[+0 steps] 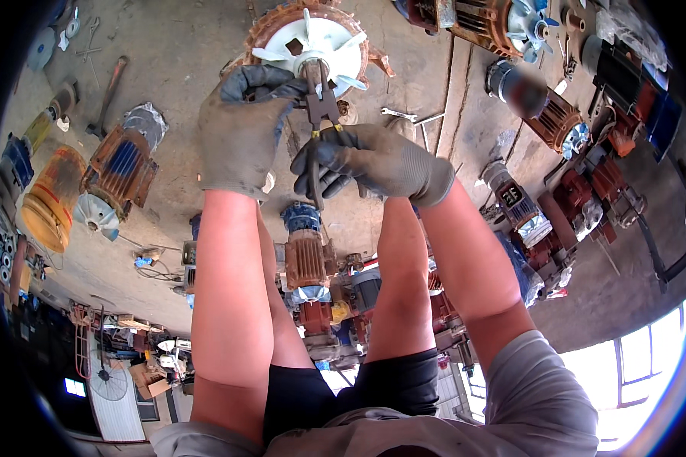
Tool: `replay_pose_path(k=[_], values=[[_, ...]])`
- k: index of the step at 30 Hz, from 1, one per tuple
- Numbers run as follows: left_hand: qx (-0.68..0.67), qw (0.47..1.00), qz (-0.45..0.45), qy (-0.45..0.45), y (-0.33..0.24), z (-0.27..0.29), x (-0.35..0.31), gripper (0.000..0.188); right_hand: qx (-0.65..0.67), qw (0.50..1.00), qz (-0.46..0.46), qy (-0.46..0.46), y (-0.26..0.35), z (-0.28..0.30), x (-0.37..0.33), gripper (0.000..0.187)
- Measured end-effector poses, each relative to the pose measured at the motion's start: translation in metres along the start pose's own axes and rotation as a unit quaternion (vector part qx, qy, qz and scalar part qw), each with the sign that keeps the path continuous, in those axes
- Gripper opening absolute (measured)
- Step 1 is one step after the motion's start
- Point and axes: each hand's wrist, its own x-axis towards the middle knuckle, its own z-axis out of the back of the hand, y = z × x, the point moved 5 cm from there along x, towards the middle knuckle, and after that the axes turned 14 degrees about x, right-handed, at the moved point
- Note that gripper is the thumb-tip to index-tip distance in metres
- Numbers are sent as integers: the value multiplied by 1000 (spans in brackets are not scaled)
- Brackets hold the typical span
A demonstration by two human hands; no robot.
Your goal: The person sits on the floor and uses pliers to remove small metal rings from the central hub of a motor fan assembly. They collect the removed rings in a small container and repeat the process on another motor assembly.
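Observation:
My left hand (240,129), in a grey work glove, has its fingers curled, with the tips at the upper end of a dark tool (323,107). This tool has short jaws, a narrow bar hanging down and small yellow parts; its exact kind is unclear. Lower on it, my right hand (385,158), also gloved, is closed around the bar. The jaws meet the metal shaft (312,70) of a rusty motor. Behind that shaft sits the motor's white fan (324,38) with upright blades. Glove and tool hide part of the shaft.
Concrete floor (179,53) lies around. Rusty motors (122,164) stand at left, with a yellow cylindrical housing (53,198) and a hammer (108,95). Wrenches (415,120) lie just right of the fan motor. More motors (560,122) line the right side; another motor (309,255) stands between my legs.

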Motion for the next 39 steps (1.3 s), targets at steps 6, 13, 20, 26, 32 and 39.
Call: replay_pose_path(k=[6,13,20,26,32,39], values=[[-56,994,83,-46,-7,-2,-13,27,-216,968,-99,-79,5,12,3,26],[-184,970,135,-88,17,-3,-32,27,-189,981,6,-29,-8,2,-15,49],[-284,957,47,30,44,-19,-71,28,-304,912,267,-66,-24,12,-16,48],[-201,976,78,-23,61,-49,-89,35,-295,893,300,-158,-31,19,-24,34],[-313,938,143,47,84,-67,-86,19,-308,880,255,-256,7,39,-37,31],[-263,947,180,30,84,-76,-88,19,-257,887,256,-284,29,40,-31,33]])
